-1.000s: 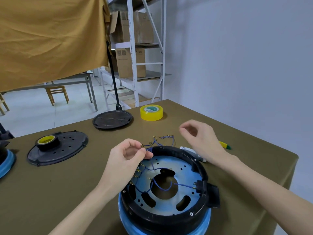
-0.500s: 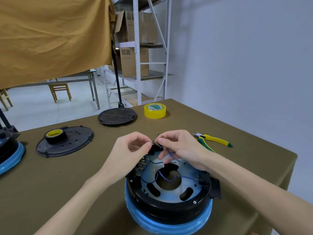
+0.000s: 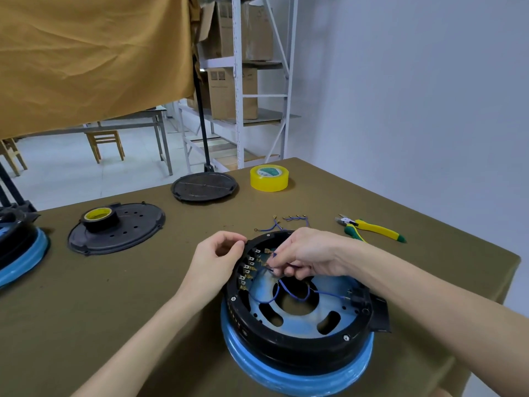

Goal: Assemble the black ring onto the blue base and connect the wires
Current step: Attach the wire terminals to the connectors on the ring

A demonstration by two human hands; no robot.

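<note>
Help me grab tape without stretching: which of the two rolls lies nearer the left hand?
The black roll with the yellow core, resting on the perforated black cover; the yellow roll lies farther back, toward the right.

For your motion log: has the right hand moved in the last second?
Yes. The right hand came left and toward the person, from beyond the black ring to its terminals inside, where it pinches a blue wire.

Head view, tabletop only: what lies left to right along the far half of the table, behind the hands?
Black perforated cover carrying a black tape roll → flat black disc → yellow tape roll → loose blue wires → yellow-handled pliers.
</note>
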